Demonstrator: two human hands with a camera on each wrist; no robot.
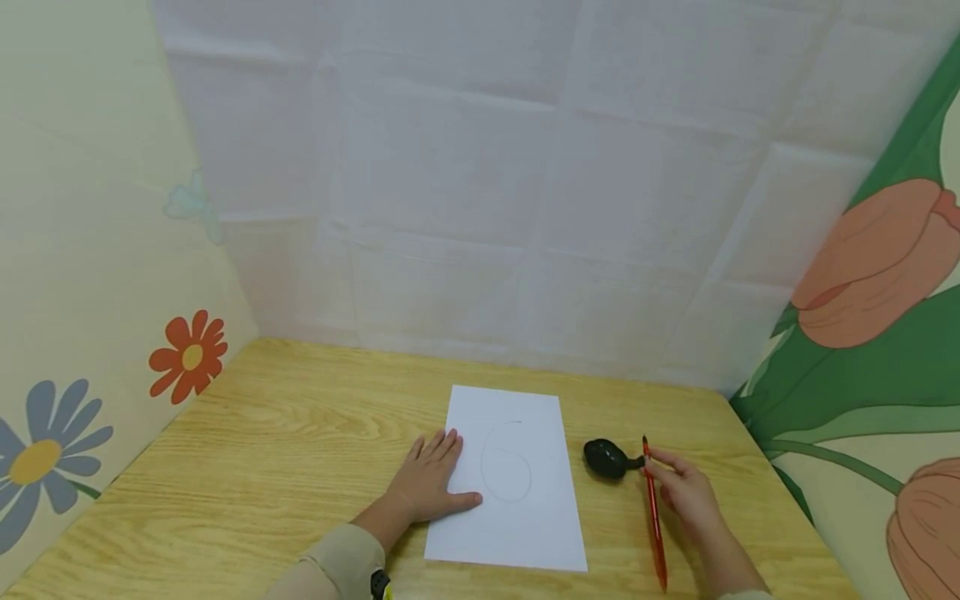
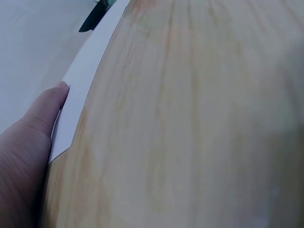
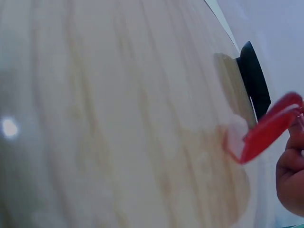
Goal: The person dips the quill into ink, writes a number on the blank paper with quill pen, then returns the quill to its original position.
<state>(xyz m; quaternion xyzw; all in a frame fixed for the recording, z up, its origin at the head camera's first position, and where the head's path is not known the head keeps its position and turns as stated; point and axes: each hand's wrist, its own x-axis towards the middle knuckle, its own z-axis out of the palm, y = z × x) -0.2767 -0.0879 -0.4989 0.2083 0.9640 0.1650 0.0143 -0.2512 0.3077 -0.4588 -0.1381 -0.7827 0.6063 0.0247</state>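
A white sheet of paper (image 1: pixel 504 533) lies on the table, with a thin line drawn on it in the shape of a 6. My left hand (image 1: pixel 429 483) rests flat at the sheet's left edge, fingers spread and the thumb (image 2: pixel 50 107) on the paper. In the head view, my right hand (image 1: pixel 686 492) pinches a slim red pen (image 1: pixel 654 517) between thumb and fingertips, its dark tip pointing away from me. Just left of the pen lies a glossy black spoon-shaped thing (image 1: pixel 604 459). The right wrist view shows the pen (image 3: pixel 266 135) large and blurred.
The wood-grain table (image 1: pixel 300 450) meets a creased white cloth (image 1: pixel 450 183) at the back. Flower-printed sheets hang on both sides, with a red flower (image 1: pixel 191 357) at the left and a large tulip (image 1: pixel 870 267) at the right.
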